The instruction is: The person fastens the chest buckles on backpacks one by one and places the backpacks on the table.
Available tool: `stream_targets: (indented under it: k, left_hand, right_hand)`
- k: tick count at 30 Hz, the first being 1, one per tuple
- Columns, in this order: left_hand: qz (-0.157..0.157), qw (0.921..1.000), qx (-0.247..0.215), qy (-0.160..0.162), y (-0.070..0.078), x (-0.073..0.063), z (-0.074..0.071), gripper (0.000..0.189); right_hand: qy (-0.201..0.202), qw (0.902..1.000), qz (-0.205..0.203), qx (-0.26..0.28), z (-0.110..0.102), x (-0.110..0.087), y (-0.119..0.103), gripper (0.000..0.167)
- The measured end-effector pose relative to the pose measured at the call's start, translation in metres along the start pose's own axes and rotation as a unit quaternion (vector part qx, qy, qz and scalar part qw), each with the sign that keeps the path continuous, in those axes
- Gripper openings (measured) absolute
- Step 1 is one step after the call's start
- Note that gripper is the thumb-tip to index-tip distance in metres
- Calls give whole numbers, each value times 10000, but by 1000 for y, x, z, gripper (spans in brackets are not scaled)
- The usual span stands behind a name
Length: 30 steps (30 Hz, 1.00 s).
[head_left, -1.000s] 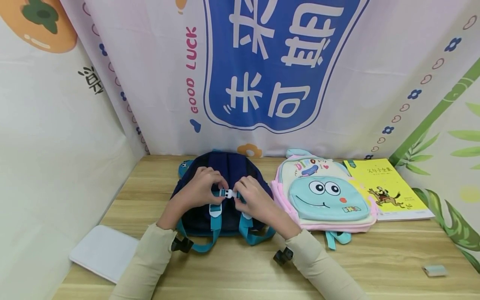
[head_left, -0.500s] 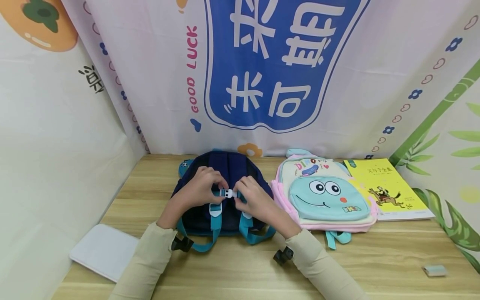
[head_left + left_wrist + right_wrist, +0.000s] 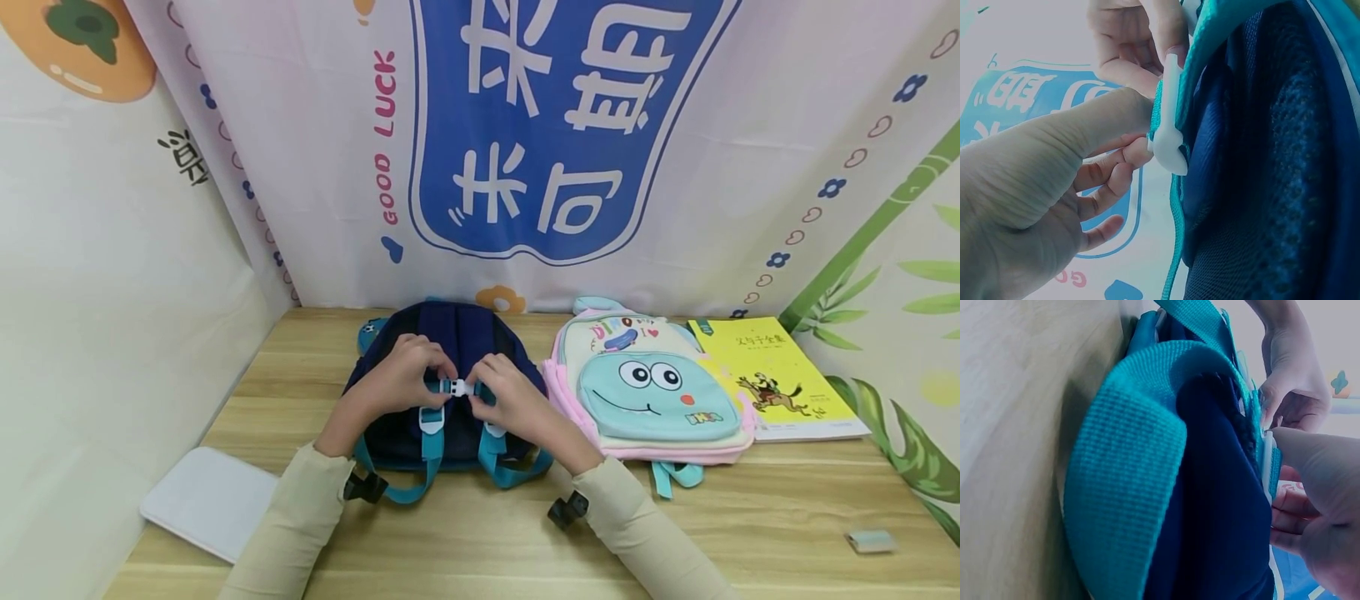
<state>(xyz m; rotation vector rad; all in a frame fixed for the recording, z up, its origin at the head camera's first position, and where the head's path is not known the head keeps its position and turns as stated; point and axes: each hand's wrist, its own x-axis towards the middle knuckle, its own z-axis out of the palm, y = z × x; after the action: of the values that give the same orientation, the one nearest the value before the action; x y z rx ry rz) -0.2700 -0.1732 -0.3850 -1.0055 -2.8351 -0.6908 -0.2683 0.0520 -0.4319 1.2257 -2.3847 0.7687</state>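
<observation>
A navy backpack (image 3: 455, 329) lies on the table with its teal straps (image 3: 431, 450) towards me. At its middle is a white side-release buckle (image 3: 459, 387) on a teal strap. My left hand (image 3: 408, 373) pinches the buckle's left end between thumb and fingers. From the other side, my right hand (image 3: 510, 396) pinches its right end. In the left wrist view a white strap adjuster (image 3: 1170, 134) stands edge-on beside the left hand (image 3: 1054, 175). The right wrist view has the right hand (image 3: 1329, 487) at the bag's far side; the fingertips are partly hidden there.
Right of the navy bag lies a pink and mint dinosaur backpack (image 3: 656, 396), partly over a yellow book (image 3: 787, 375). A white flat object (image 3: 210, 500) is at the left edge. A small grey-green object (image 3: 870, 542) lies at the front right. A printed curtain (image 3: 322, 208) hangs behind.
</observation>
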Motion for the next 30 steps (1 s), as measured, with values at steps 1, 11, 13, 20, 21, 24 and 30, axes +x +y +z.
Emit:
stream_targets:
  k: [1, 11, 13, 20, 21, 24, 30]
  left_hand:
    - [-1, 10000, 1, -13, 0, 0, 0, 19]
    - [-48, 10000, -72, 32, -4, 0, 0, 20]
    - [-55, 9999, -77, 48, -5, 0, 0, 20]
    - [-164, 9998, 58, 29, -4, 0, -1, 18]
    - [-158, 9998, 75, 27, -4, 0, -1, 18]
    - [-85, 9999, 72, 52, -4, 0, -1, 18]
    - [-65, 9999, 44, 95, -1, -1, -4, 17]
  right_hand:
    - [-13, 10000, 16, 48, 0, 0, 0, 16]
    - [-113, 9994, 98, 302, -3, 1, 2, 14]
    - [-127, 9994, 135, 293, -3, 1, 1, 14]
    - [-160, 9993, 254, 232, -3, 1, -1, 14]
    - [-149, 9994, 245, 215, -3, 1, -1, 14]
    - [-107, 9996, 195, 177, -3, 1, -2, 14]
    - [-71, 9996, 177, 219, -5, 1, -3, 16]
